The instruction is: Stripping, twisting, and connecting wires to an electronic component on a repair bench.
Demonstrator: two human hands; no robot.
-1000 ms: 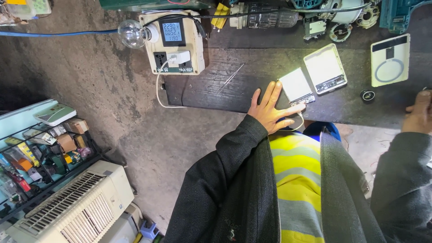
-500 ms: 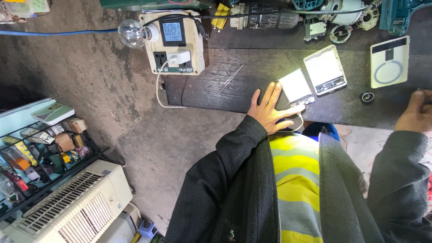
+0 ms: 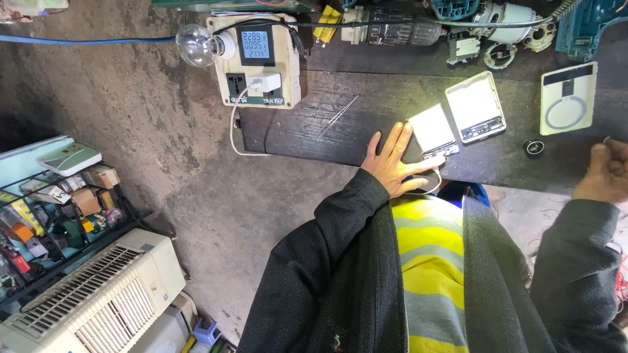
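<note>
The small glowing white rectangular device [image 3: 432,128] lies on the dark wooden table [image 3: 314,127], near its front edge, with a thin white cable [image 3: 433,183] curling off below it. The left hand [image 3: 392,163] rests flat and open on the table, fingers spread, its thumb touching the device's lower edge. Just beside the device to the right lies a second white rectangular device with a silver frame [image 3: 475,106], tilted the same way. Further right are a small black round cap [image 3: 534,147] and a white flat pad with a printed ring [image 3: 568,98]. The right hand [image 3: 605,171] sits at the table's right edge, fingers curled loosely; whether it holds anything cannot be told. A beige socket box with a lit meter [image 3: 256,60] stands at the table's left end.
</note>
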